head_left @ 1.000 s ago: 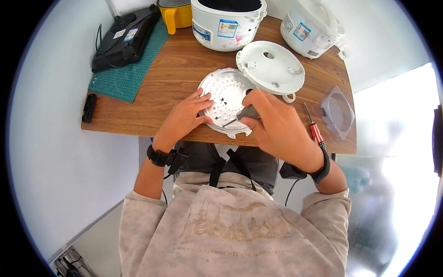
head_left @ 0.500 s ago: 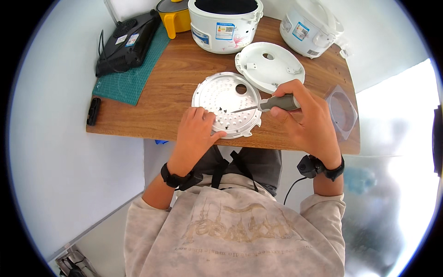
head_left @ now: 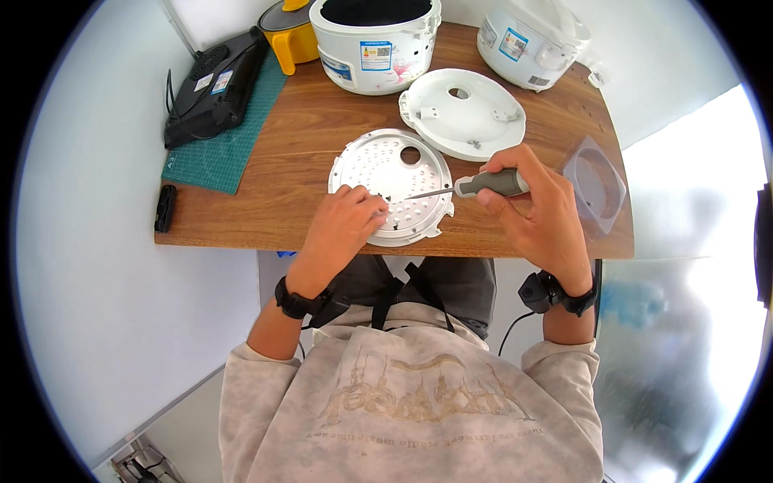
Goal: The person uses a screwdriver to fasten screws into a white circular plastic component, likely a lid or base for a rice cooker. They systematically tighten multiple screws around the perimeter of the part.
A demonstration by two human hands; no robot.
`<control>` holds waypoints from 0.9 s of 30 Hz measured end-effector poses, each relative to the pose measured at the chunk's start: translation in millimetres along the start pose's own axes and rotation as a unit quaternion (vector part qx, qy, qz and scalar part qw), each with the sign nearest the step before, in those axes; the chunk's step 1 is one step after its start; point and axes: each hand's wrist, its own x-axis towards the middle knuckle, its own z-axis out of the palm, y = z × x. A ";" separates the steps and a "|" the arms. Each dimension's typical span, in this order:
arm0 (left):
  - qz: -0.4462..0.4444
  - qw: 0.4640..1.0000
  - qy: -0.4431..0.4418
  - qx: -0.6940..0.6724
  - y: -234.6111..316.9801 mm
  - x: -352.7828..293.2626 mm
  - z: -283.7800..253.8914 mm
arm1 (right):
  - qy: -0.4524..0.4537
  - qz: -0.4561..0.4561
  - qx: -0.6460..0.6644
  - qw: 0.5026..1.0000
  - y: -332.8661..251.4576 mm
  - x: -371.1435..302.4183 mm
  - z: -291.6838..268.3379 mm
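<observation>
A round white perforated metal plate (head_left: 431,205) lies near the table's front edge, with small black screws (head_left: 388,199) on it. My left hand (head_left: 340,221) rests over the plate's left side, its thumb and fingertips drawn together beside the screws. Whatever is between those fingertips is too small or hidden to make out. My right hand (head_left: 547,211) grips a screwdriver (head_left: 495,183) by its grey-green handle. The shaft points left across the plate, its tip close to the screws. Behind the plate lies a white round lid shell (head_left: 475,121) with small bits in it.
A white rice cooker body (head_left: 378,56) stands open at the back, beside a yellow-handled pot (head_left: 294,44). A second cooker (head_left: 531,44) stands back right. A clear plastic tray (head_left: 612,189) sits at the right edge. Left are a green cutting mat (head_left: 205,165), black appliance (head_left: 217,88) and small black object (head_left: 165,209).
My left thumb, stretched out on the plate before, has drawn in to meet the fingertips. The screwdriver stays over the plate in my right hand. The whole view has shifted slightly.
</observation>
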 end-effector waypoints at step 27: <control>-0.068 0.973 0.034 -0.217 3.9 8.0 -19.1 | 0.026 -0.049 0.062 0.997 4.8 -13.7 -3.7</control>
